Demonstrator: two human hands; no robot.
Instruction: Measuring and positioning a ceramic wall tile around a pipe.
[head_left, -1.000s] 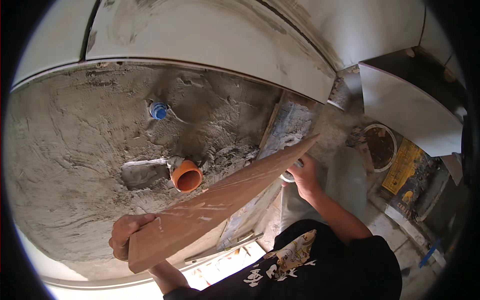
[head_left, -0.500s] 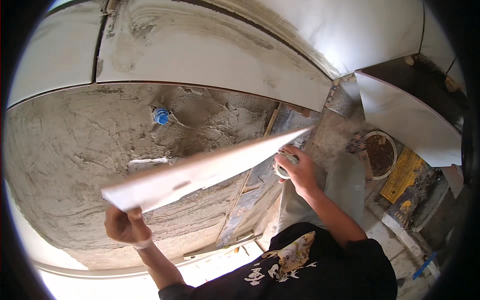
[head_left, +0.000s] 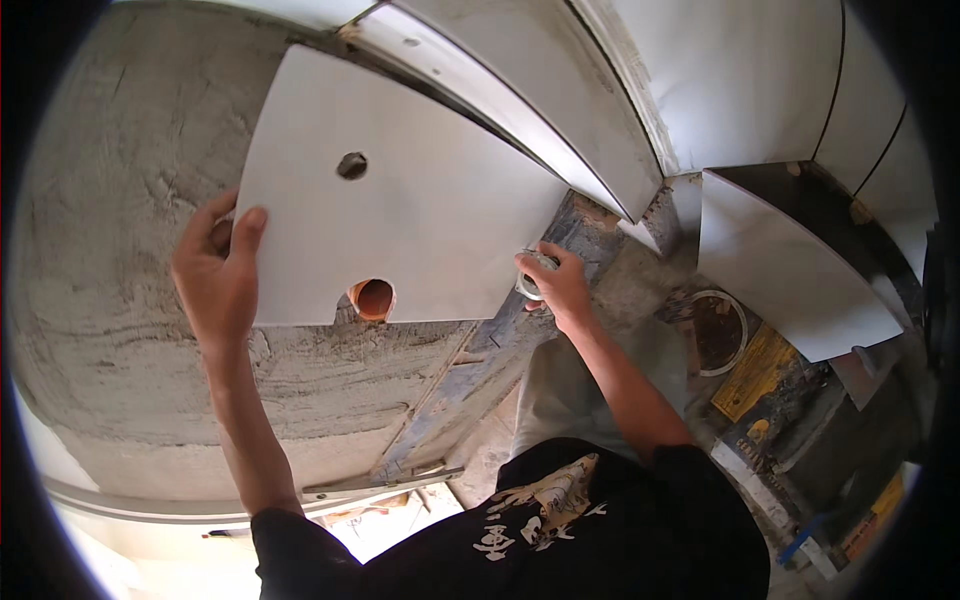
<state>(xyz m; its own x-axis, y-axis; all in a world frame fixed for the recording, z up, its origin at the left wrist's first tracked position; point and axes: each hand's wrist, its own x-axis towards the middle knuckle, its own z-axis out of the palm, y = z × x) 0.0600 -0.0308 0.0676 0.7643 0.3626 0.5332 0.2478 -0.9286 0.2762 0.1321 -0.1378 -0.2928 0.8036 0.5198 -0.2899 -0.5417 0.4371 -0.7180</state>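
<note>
Left to right: a rough grey mortar surface (head_left: 130, 220); the left hand (head_left: 220, 275), half-closed, thumb in front, gripping the left edge of a flat white panel (head_left: 430, 190) held before the mortar; a round orange pipe (head_left: 375, 299) showing through the panel's lower notch; the right hand (head_left: 562, 288), curled around a round, pale-rimmed object (head_left: 530, 287) at the panel's right edge.

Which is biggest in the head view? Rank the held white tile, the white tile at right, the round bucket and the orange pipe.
1. Held white tile
2. White tile at right
3. Round bucket
4. Orange pipe (visible part)
</note>
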